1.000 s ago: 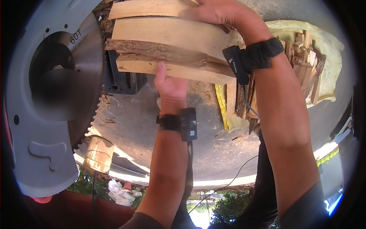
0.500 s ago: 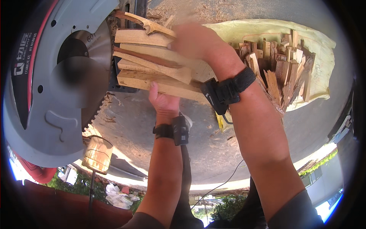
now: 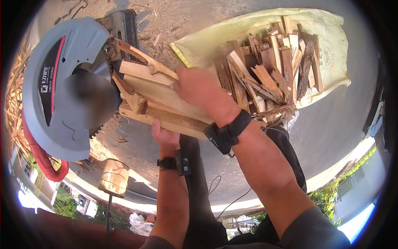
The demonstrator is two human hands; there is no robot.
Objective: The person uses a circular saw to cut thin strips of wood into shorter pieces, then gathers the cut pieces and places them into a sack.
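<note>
I hold a bundle of rough cut wood pieces between both hands. My left hand supports the bundle from underneath. My right hand presses down on its top. Both wrists wear black straps. The bundle's left end is close to the grey guard of a circular chop saw, beside its blade. To the right lies a pale yellow sack with a heap of split wood sticks on it.
The saw has a red handle at lower left. A round wooden stump stands on the concrete ground below the saw. Sawdust and chips lie around the saw base. A black cable runs across the ground near my legs.
The view has shifted, so the saw and sack now sit lower and fuller in frame. The bundle has moved from overhead down toward the middle, my hands still clamped on it.
</note>
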